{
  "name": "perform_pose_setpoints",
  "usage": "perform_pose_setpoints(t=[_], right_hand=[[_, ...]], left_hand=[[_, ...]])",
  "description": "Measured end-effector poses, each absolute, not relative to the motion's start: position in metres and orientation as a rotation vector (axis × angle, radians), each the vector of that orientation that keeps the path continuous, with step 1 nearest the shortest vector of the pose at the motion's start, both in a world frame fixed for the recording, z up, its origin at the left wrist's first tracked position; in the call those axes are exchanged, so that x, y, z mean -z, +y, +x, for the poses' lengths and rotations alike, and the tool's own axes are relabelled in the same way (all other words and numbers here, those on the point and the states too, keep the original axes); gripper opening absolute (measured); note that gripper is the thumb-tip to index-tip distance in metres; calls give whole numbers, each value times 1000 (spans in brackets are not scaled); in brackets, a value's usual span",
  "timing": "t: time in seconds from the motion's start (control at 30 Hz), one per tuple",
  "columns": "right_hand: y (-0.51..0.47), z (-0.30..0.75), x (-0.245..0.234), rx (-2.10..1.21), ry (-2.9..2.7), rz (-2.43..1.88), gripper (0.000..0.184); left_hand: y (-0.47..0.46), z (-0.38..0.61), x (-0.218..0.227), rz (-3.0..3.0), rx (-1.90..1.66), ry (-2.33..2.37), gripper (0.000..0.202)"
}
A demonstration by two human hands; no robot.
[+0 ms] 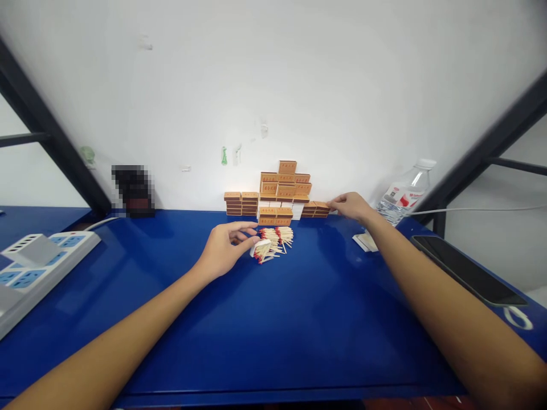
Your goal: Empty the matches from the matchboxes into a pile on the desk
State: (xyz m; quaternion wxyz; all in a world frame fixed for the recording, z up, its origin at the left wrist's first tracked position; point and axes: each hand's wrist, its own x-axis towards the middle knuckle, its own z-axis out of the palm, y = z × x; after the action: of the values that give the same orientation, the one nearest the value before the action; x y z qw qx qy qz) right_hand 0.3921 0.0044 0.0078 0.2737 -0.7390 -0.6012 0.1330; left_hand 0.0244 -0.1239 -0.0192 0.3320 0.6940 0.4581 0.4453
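Note:
Several orange and brown matchboxes (286,177) are stacked in a stepped pile against the wall. Two lower stacks flank it, a left stack (241,204) and a right stack (314,209). My right hand (349,205) has its fingertips pinched at the outer end of the right stack, on a matchbox. In front of the pile lie loose red-tipped matches (280,236). A white matchbox tray (260,247) with matches leans tilted beside them. My left hand (226,245) is open, its thumb tip at the tray and its fingers stretched toward the front boxes.
On the blue table (265,330), a power strip (55,262) lies at the left and a pixelated dark object (137,193) stands by the wall. At the right are a clear water bottle (405,193), white cards (364,242) and a phone (468,270).

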Motion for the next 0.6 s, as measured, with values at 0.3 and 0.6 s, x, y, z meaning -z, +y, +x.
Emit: perform_pose_setpoints(t=[0.3, 0.6], right_hand=[[-91, 333, -18, 44, -1953, -1630, 23], [-159, 263, -1, -403, -2541, -1312, 38]], left_hand=[[-127, 24, 17, 2131, -1179, 1427, 29], [-116, 10, 21, 2485, -864, 1466, 24]])
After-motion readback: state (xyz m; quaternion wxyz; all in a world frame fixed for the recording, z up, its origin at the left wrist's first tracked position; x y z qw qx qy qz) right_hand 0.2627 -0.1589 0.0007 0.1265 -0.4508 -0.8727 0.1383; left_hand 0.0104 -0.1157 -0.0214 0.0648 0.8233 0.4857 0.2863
